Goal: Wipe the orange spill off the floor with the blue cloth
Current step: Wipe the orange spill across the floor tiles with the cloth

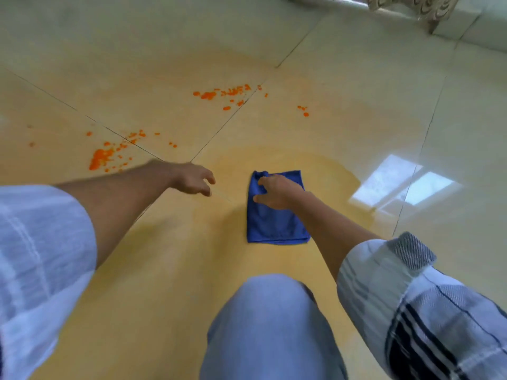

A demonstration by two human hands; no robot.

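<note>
Pressing hand: the right hand (274,192) lies on the far end of a folded rectangular blue cloth (275,220), fingers slightly bent and spread on the fabric with the thumb out to the side; whether the fingertips pinch the fabric cannot be told.
Cloth position: it lies flat on the pale glossy tiled floor (356,86), just ahead of the person's knee (269,319) in light blue trousers, inside a faint yellowish smear (315,165) that tints the tiles around it.
Free hand: the left hand (193,179) is stretched forward just left of the cloth, apart from it, fingers loosely curled downward and grasping nothing; whether the fingertips touch the floor cannot be told.
Near spill: a patch of bright orange droplets and blobs (103,157) sits on the tiles to the far left of the left hand, beside a dark grout line.
Far spill: a second scatter of orange spots (219,94) lies farther away, well beyond both hands, and a few small orange drops (304,111) lie to its right.
Sleeves: a white sleeve (41,256) covers the left upper arm; a white sleeve with dark stripes (425,311) covers the right.
Reflection: a bright window glare (400,185) shines on the tiles to the right of the cloth.
Background: a patterned fabric edge (406,5) shows at the top right.
</note>
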